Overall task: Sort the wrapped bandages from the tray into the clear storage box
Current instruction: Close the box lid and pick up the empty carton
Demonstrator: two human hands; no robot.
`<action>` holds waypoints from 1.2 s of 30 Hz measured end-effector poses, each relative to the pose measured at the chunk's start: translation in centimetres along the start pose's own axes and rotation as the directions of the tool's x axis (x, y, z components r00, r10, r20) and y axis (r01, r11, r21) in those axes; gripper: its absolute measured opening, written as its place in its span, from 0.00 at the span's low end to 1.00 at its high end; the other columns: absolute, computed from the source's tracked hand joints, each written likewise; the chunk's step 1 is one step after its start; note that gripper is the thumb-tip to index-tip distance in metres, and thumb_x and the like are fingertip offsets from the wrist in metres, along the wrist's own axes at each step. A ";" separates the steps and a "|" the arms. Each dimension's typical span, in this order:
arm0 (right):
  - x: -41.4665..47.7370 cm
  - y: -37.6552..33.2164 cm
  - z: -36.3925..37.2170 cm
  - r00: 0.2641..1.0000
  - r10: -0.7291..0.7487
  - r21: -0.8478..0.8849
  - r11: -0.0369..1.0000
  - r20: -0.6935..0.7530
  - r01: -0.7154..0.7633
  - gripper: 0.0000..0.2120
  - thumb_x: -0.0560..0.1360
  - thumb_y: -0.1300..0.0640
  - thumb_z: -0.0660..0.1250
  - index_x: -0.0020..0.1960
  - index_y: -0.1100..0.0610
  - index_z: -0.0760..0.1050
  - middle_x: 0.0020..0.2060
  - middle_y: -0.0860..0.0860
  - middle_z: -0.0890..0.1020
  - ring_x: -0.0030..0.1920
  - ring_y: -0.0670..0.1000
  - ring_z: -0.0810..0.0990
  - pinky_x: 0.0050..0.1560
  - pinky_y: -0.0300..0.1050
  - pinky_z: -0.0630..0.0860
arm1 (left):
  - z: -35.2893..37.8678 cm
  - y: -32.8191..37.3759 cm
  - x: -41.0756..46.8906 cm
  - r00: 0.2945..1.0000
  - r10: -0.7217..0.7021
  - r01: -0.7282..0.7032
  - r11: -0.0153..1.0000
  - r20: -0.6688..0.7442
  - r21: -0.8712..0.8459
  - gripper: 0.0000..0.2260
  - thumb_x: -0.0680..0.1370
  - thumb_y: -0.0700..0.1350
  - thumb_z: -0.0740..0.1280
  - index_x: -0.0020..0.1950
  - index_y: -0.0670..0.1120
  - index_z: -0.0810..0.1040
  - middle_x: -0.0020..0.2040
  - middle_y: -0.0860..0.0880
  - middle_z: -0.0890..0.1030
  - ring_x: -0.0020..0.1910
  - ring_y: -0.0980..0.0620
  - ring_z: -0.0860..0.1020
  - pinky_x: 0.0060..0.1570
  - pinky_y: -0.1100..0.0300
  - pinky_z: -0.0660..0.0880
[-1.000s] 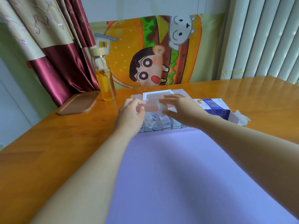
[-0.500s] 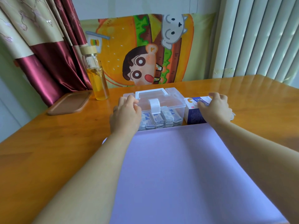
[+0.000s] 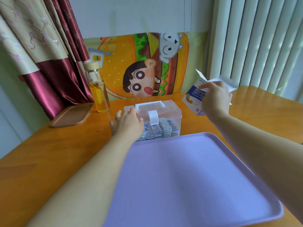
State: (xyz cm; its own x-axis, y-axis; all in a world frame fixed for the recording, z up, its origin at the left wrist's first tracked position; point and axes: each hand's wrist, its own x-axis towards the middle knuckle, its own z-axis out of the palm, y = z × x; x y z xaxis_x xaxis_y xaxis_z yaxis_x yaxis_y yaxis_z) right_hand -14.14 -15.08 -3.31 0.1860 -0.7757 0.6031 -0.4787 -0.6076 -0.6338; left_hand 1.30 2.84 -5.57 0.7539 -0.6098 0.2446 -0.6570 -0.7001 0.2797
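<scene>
1. The wrapped bandages [image 3: 157, 131] are sitting inside the closed clear storage box [image 3: 170, 112], just beyond the tray [image 3: 188, 177].
2. The left hand [image 3: 127, 123], the nearer one, is resting loose-fingered on the box's left end.
3. The right hand [image 3: 214, 99] is gripping a carton [image 3: 194, 95], raised far right.

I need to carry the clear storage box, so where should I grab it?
Take the white handle on the clear storage box lid, reaching from above. It lies across the lid's middle, and the front latch looks shut, so the lid should likely hold.
</scene>
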 end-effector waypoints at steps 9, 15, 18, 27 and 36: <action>-4.5 -9.6 -6.2 0.877 -0.470 0.221 0.848 -0.103 0.481 0.15 0.70 0.67 0.60 0.46 0.52 0.81 0.43 0.47 0.81 0.46 0.53 0.68 0.51 0.49 0.68 | -8.5 0.4 -6.1 0.917 0.180 -0.359 0.761 -0.356 -0.541 0.29 0.78 0.50 0.64 0.76 0.51 0.56 0.74 0.50 0.60 0.72 0.56 0.58 0.61 0.77 0.52; -15.3 -14.4 -6.8 0.802 -0.565 0.472 0.771 0.195 0.428 0.16 0.72 0.68 0.61 0.45 0.48 0.78 0.38 0.33 0.73 0.49 0.48 0.68 0.44 0.28 0.65 | -12.8 -4.6 -15.2 0.713 0.440 -0.548 0.836 -0.546 -0.042 0.24 0.77 0.49 0.61 0.73 0.49 0.66 0.71 0.50 0.66 0.72 0.54 0.60 0.73 0.58 0.53; -18.9 -16.1 -7.0 0.715 -0.635 0.605 0.702 0.293 0.376 0.15 0.73 0.68 0.60 0.44 0.50 0.79 0.40 0.37 0.77 0.45 0.39 0.74 0.40 0.26 0.70 | -14.8 -7.5 -19.0 0.858 0.392 -0.391 0.917 -0.332 0.075 0.15 0.79 0.48 0.60 0.65 0.54 0.75 0.65 0.56 0.74 0.67 0.53 0.67 0.72 0.49 0.56; -27.0 -17.9 -6.4 0.551 -0.609 0.752 0.656 0.571 -0.055 0.15 0.74 0.71 0.62 0.36 0.54 0.76 0.38 0.51 0.80 0.41 0.49 0.78 0.44 0.52 0.78 | -18.9 -13.5 -27.0 0.981 0.152 -0.121 0.965 0.122 -0.231 0.13 0.76 0.41 0.63 0.49 0.59 0.81 0.43 0.62 0.82 0.47 0.61 0.79 0.52 0.56 0.78; -36.1 -19.2 -4.2 0.199 -0.594 0.618 0.673 0.779 -0.407 0.11 0.74 0.72 0.62 0.37 0.59 0.73 0.36 0.54 0.80 0.41 0.49 0.79 0.46 0.44 0.78 | -17.9 -18.1 -31.5 0.884 0.066 0.002 0.989 0.462 -0.145 0.05 0.75 0.43 0.70 0.49 0.51 0.80 0.42 0.48 0.83 0.30 0.63 0.79 0.40 0.64 0.79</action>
State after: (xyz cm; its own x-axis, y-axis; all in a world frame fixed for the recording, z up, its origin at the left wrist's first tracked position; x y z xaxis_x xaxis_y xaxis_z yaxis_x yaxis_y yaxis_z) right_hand -15.29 25.34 -10.86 0.9901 0.0735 0.1195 0.1320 -0.1986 -0.9711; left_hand -10.54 41.36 -1.69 0.6237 -0.7571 -0.1945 -0.6487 -0.6401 0.4116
